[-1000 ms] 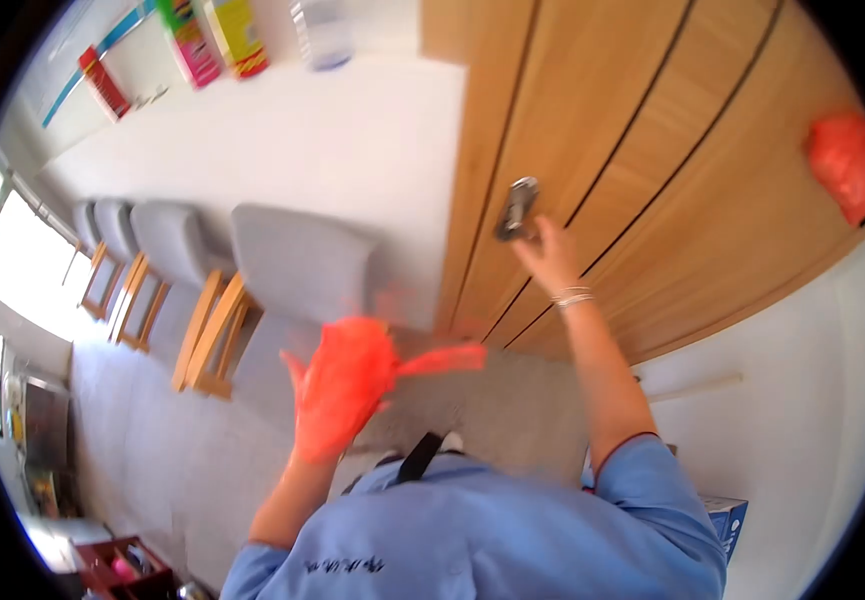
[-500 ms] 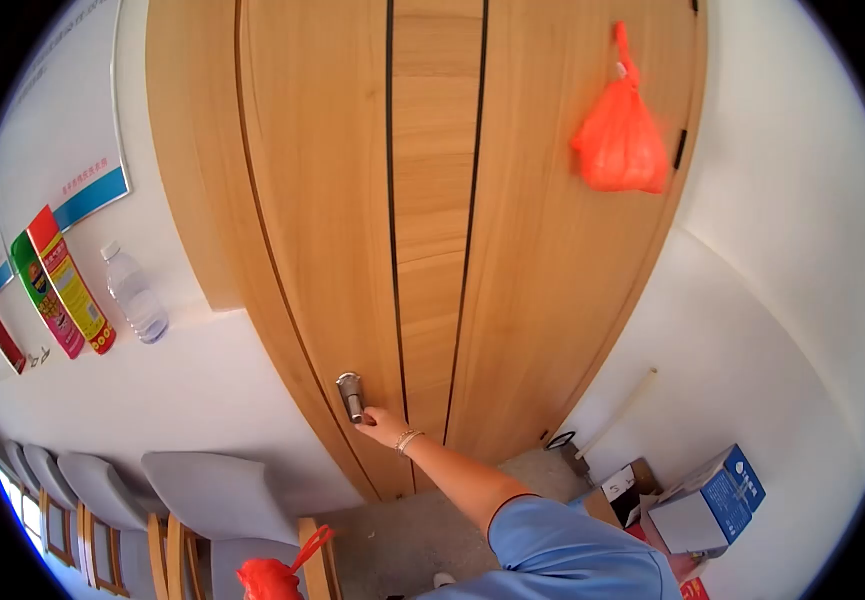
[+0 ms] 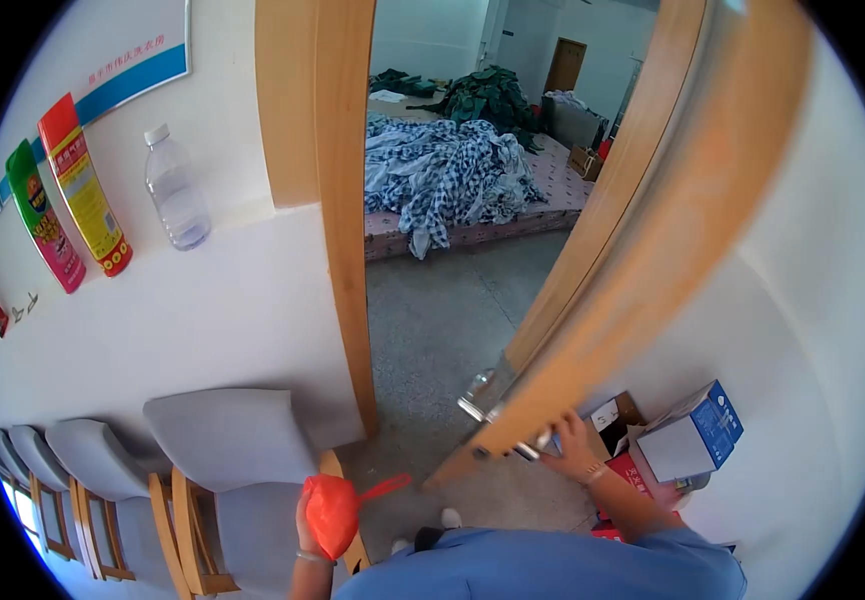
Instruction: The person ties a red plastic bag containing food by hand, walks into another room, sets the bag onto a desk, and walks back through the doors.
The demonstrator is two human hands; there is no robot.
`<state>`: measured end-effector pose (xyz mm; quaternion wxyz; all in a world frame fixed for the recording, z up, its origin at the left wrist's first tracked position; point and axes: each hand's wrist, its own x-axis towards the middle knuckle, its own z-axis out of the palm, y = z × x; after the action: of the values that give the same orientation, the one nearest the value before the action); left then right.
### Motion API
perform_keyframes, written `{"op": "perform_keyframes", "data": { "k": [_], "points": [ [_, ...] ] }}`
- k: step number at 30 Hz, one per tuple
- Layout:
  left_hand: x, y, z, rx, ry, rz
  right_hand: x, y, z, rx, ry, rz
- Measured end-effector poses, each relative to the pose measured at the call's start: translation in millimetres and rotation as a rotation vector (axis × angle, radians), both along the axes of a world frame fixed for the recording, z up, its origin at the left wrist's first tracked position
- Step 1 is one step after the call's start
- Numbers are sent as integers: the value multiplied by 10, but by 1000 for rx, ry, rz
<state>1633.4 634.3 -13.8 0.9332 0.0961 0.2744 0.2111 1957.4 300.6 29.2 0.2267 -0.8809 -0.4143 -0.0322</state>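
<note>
A wooden door (image 3: 642, 300) stands open, its edge towards me. My right hand (image 3: 572, 450) has its fingers round the metal handle (image 3: 526, 450) on the near side of the door. Another lever (image 3: 476, 400) sticks out on the far side. In my left hand (image 3: 308, 540), low in the view, is a knotted red plastic bag (image 3: 332, 514), its loop trailing to the right. Past the door frame (image 3: 344, 240), a heap of blue-and-white checked cloth (image 3: 452, 175) lies on a low pink platform (image 3: 522, 218).
Grey chairs (image 3: 227, 440) line the wall at the left. Above them a ledge holds a clear bottle (image 3: 177, 195) and spray cans (image 3: 92, 200). Boxes, one blue and white (image 3: 692, 435), stand at the lower right. Dark green cloth (image 3: 492, 98) is piled deeper in the room.
The door has swung from closed to open towards me, showing the room behind. My right hand has moved right with the handle. My left hand with the red bag has come further into view.
</note>
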Motion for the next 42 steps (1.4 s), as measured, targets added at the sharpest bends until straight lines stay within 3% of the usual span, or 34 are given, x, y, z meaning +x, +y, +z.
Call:
{"op": "perform_keyframes", "data": {
  "k": [1,2,4,8,13,18,23,31,38,42],
  "points": [
    [33,23,71,-21,21,-67,20,-444,-282,-7,73,-182],
    [103,39,20,-57,8,-108,144,-1001,-705,-60,251,-102],
    [291,146,-136,-119,-13,-200,-271,-1441,-810,-299,483,-80],
    [943,206,-146,-187,-46,-399,-977,-1739,-1135,-539,815,-420],
    [2102,147,-61,-256,-16,-648,-687,-1676,-1544,-469,1104,-819],
    [3449,92,-316,-197,47,-779,142,-1458,-1895,-343,1175,-882],
    [4746,151,-355,-106,20,-740,1805,-1035,-2051,-236,1128,-765],
    [6370,678,-157,-166,47,-719,4288,312,-1586,35,1023,-531],
    [7863,1291,-471,-150,62,-915,4766,798,-1783,58,1084,-654],
    [8737,1809,-377,-32,43,-985,4408,713,-1986,13,1250,-984]
  ]
}}
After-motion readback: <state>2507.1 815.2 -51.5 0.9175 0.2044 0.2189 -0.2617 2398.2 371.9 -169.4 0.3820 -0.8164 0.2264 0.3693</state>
